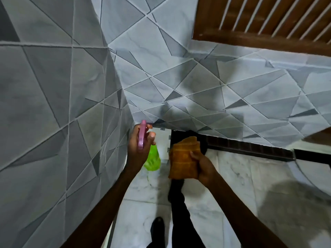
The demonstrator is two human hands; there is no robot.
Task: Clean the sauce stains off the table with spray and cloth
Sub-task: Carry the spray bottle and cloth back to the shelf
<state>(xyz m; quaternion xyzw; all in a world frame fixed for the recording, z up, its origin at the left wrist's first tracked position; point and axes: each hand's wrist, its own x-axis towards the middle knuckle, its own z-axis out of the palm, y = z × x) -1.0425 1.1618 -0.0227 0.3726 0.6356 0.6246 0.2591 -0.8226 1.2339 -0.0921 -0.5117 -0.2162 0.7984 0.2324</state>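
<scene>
My left hand (138, 151) grips a spray bottle (152, 159) with a green body and a pink trigger head, held up near the left wall. My right hand (203, 168) holds a folded orange cloth (182, 158) just to the right of the bottle. Both are held in the air above the floor. No table and no stains are in view.
Grey geometric-patterned walls (53, 104) meet in a corner ahead. A wooden window frame with white bars (259, 20) sits at the upper right. Below lie white marble floor tiles (223, 194), a dark skirting strip (250, 149), a white panel (163, 140), and my dark trouser legs.
</scene>
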